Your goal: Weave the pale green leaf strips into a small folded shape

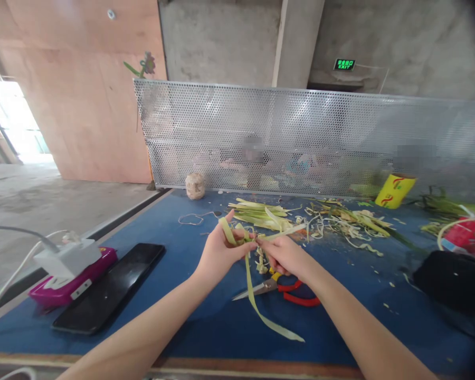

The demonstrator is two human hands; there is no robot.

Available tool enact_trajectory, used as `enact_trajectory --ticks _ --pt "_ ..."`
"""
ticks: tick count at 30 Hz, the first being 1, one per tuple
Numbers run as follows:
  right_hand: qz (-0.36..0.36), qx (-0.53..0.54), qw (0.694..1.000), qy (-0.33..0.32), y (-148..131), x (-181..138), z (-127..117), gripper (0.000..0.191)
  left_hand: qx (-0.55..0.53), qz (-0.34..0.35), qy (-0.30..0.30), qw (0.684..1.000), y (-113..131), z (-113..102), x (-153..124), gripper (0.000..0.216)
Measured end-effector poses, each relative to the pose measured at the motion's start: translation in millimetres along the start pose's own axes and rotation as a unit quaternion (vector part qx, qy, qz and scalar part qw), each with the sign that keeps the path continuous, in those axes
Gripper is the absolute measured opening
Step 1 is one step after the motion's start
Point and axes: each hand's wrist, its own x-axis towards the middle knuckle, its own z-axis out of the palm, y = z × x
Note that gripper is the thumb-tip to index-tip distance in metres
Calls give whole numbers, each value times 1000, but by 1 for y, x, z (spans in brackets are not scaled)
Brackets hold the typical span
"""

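Note:
Both my hands meet above the middle of the blue table, pinching pale green leaf strips [250,285]. My left hand [224,248] is closed on the strips, with one loop standing up by its thumb and a long end trailing down to the table. With fingertips pressed against the same bundle, my right hand [287,253] is closed too; another strip sticks out above it to the right. What exactly lies between the fingertips is partly hidden. Red-handled scissors [267,287] lie open just below the hands. Behind them rests a pile of cut green leaf strips [257,212].
Leaf scraps [348,224] litter the table's back right. At left lie a black phone [111,287] and a magenta power strip [75,279] with a white charger. A string ball [195,186], yellow packet [395,191] and black pouch [451,279] stand around. A perforated metal screen [301,132] borders the back.

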Motion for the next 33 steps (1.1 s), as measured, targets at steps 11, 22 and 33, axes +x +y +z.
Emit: enact_trajectory --ticks 11,22,33 --pt "-384 -273 871 141 -11 -9 -12 27 58 40 -83 994 -4 1 -5 93" --pt "-262 91 944 177 -14 -2 -21 20 49 10 -67 997 2 3 -5 80" --pt "-205 194 930 236 -11 6 -32 21 -4 -22 -22 999 9 -2 1 68"
